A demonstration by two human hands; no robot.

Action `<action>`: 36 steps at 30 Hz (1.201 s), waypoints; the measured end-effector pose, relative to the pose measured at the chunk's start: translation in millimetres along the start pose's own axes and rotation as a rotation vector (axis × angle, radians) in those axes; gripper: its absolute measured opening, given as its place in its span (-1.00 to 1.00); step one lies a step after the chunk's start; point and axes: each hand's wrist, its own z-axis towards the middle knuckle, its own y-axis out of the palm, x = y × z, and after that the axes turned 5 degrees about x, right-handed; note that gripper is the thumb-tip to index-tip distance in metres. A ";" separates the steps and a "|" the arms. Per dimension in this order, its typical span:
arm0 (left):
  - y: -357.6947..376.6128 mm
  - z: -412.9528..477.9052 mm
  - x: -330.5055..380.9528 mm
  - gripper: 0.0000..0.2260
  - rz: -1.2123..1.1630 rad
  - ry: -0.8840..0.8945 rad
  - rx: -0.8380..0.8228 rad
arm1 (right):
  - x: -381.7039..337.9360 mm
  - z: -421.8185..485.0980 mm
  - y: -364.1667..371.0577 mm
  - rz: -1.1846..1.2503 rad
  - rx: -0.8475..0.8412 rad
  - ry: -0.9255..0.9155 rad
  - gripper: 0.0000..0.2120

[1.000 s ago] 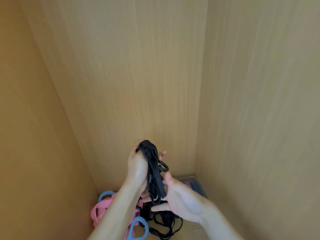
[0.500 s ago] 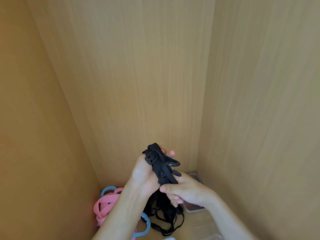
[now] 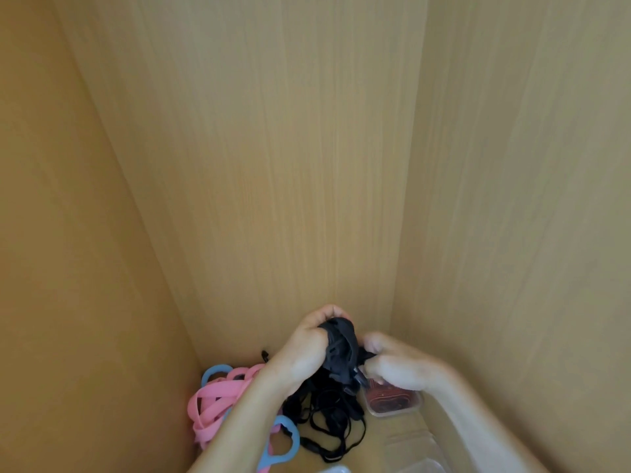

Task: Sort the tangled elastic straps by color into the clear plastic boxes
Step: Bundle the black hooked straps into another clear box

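Observation:
Both hands hold one bundle of black elastic straps (image 3: 339,353) in front of the back corner. My left hand (image 3: 307,349) grips the bundle's top from the left, fingers curled over it. My right hand (image 3: 392,365) pinches its lower right end. More black straps (image 3: 327,418) hang down and lie in a tangle on the floor below. A pink strap with blue loop handles (image 3: 215,404) lies to the left. A clear plastic box (image 3: 392,402) holding red straps sits under my right hand.
Wooden walls close in on the left, back and right (image 3: 512,233). Further clear plastic boxes (image 3: 413,445) stand at the bottom right, only partly in view. A blue handle (image 3: 285,442) lies beside my left forearm.
Both hands have dropped lower with the black bundle. My right hand has moved from under the bundle to its right end, and the box of red straps now shows beneath it.

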 end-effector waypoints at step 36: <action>-8.1 7.4 -60.2 -0.81 -0.450 -0.515 0.381 | 28.3 5.2 91.4 -0.651 0.672 -0.348 -0.48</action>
